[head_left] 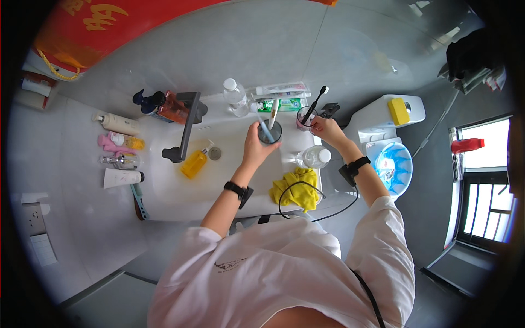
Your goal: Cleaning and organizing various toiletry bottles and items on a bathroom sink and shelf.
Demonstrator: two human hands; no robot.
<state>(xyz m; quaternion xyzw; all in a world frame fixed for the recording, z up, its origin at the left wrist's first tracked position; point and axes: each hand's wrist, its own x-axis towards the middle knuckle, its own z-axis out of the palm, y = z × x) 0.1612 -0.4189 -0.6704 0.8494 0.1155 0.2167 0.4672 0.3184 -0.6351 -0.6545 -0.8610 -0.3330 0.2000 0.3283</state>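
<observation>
Over the right half of the white sink [240, 194], my left hand [257, 151] is closed around a dark grey cup [272, 136]. A light blue stick-like item [265, 129] and a white toothbrush [274, 113] stand in it. My right hand [327, 131] grips a small see-through cup [304, 125] with a pinkish lower part, at the sink's right end. A black toothbrush [313, 107] leans in that cup, bristles up. Behind the cups lie a green toothpaste package [281, 105] and a white toothpaste tube [281, 89].
Clear bottles [235, 98] [315, 157] stand behind and right. A yellow cloth [298, 188] hangs over the front edge. In the basin lies a yellow pump bottle [194, 164], near the grey faucet [188, 128]. Several toiletries line the left ledge; a toilet [358, 123] is at right.
</observation>
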